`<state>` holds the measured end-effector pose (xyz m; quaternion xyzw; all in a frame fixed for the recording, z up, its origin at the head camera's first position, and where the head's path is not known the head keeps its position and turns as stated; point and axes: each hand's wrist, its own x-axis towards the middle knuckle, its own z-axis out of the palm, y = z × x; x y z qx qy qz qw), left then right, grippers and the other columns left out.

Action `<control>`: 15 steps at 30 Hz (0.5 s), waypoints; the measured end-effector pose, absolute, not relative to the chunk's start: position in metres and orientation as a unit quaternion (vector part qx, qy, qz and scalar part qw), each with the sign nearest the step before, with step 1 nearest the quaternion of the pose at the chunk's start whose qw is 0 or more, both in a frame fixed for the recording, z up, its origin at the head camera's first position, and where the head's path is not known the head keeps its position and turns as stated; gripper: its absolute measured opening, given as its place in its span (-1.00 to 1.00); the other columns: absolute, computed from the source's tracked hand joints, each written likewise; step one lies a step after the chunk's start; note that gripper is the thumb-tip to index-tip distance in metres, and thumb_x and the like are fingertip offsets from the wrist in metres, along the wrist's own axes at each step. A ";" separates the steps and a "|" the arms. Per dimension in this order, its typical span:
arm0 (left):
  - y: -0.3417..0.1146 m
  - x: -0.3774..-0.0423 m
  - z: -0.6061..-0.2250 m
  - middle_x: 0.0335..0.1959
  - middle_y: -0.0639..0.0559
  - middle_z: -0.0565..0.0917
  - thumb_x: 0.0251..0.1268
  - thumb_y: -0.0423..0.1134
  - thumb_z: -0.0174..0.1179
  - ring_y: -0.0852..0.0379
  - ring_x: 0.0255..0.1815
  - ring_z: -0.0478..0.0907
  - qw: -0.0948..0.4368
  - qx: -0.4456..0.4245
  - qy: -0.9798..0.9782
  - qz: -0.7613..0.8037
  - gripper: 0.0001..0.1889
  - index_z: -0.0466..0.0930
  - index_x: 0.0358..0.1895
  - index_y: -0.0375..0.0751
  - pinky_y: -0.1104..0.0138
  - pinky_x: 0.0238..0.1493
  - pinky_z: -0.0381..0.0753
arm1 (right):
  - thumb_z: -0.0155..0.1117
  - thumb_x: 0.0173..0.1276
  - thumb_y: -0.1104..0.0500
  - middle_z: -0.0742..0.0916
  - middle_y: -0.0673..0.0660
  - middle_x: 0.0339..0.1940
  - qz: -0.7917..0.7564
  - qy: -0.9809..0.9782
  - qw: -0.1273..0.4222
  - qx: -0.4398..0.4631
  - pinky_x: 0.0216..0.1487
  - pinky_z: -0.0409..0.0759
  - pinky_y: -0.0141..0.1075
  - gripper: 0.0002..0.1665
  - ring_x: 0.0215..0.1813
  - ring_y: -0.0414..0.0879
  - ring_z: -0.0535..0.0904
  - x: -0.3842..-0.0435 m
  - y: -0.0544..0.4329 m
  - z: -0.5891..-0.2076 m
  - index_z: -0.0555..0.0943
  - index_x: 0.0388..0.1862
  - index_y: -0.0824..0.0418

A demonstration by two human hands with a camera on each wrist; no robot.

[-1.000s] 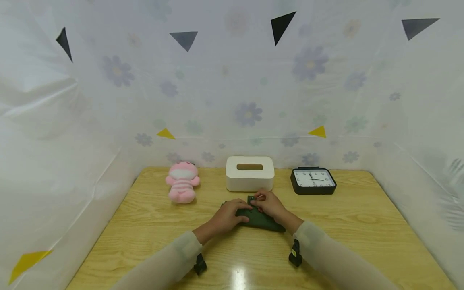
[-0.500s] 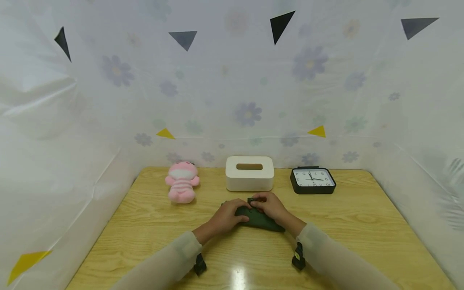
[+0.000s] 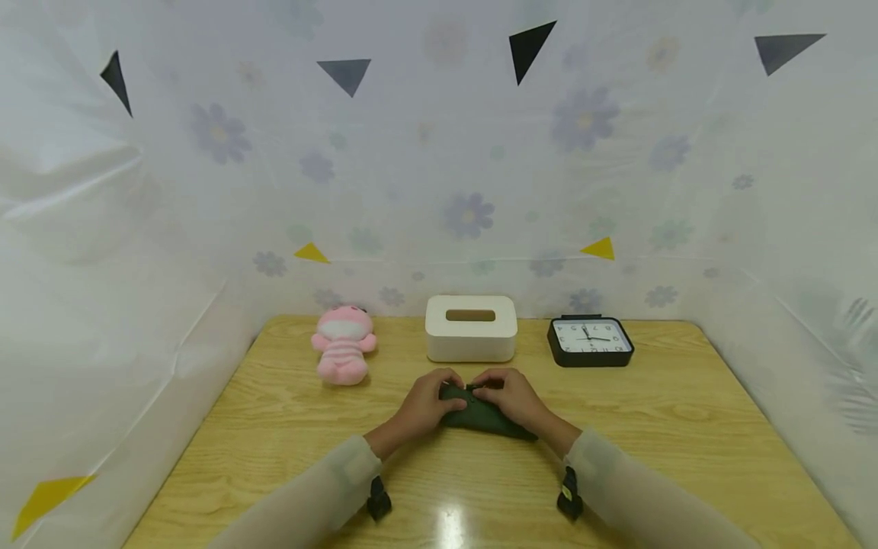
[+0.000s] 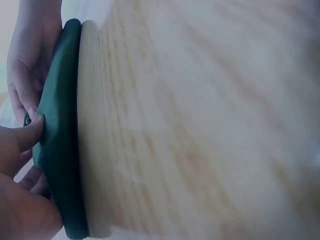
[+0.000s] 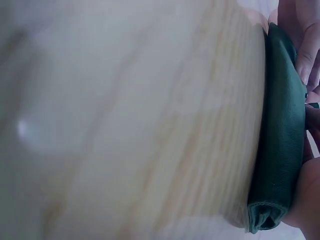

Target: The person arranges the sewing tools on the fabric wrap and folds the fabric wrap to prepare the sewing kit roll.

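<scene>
A dark green leather pouch [image 3: 488, 421] lies on the table between both hands, its rolled, folded end showing in the right wrist view. My left hand [image 3: 421, 404] grips its left part, the thumb [image 4: 31, 134] pressed on the near face and the other fingers behind. Along the top edge, my right hand [image 3: 516, 396] pinches a short strap [image 3: 470, 386] with a metal snap, close to the left fingertips. Much of the strap is hidden by the fingers. The right palm [image 5: 307, 195] sits behind the right part of the pouch.
Behind the hands stands a white tissue box [image 3: 471, 347]. A pink plush toy [image 3: 344, 358] lies at the back left, and a black-framed clock [image 3: 591, 357] at the back right. The wooden table [image 3: 672, 457] meets white flowered sheeting on three sides.
The strap, which stood up above the pouch, has come down toward its top edge with my right hand. My left fingers have shifted slightly, and the left thumb has risen to the pouch's upper edge.
</scene>
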<state>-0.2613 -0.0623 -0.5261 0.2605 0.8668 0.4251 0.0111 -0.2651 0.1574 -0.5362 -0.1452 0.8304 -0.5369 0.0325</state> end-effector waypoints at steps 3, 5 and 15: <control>-0.062 -0.262 -0.523 -0.07 -0.04 0.72 0.29 -0.25 0.45 -0.01 -0.07 0.63 0.017 0.250 0.866 0.432 -0.80 0.67 -0.09 -0.12 0.22 -0.03 0.56 | 0.45 0.40 0.14 0.81 0.03 -0.15 -0.533 0.830 0.038 -0.159 -0.14 0.62 -0.23 -0.86 -0.14 -0.10 0.68 -0.263 0.158 -0.534 0.81 -0.10 0.09; -0.061 -0.261 -0.521 -0.08 -0.04 0.72 0.29 -0.26 0.45 -0.01 -0.08 0.64 0.021 0.245 0.868 0.432 -0.80 0.67 -0.10 -0.12 0.22 -0.05 0.56 | 0.44 0.41 0.14 0.80 0.03 -0.14 -0.529 0.831 0.043 -0.167 -0.15 0.62 -0.23 -0.86 -0.14 -0.10 0.68 -0.262 0.159 -0.534 0.80 -0.10 0.09; -0.060 -0.261 -0.518 -0.11 0.02 0.72 0.30 -0.23 0.45 0.07 -0.11 0.61 0.033 0.236 0.875 0.422 -0.81 0.67 -0.11 -0.11 0.22 -0.06 0.55 | 0.44 0.40 0.15 0.79 0.03 -0.14 -0.513 0.835 0.034 -0.197 -0.13 0.65 -0.28 -0.85 -0.13 -0.12 0.70 -0.262 0.161 -0.536 0.81 -0.09 0.10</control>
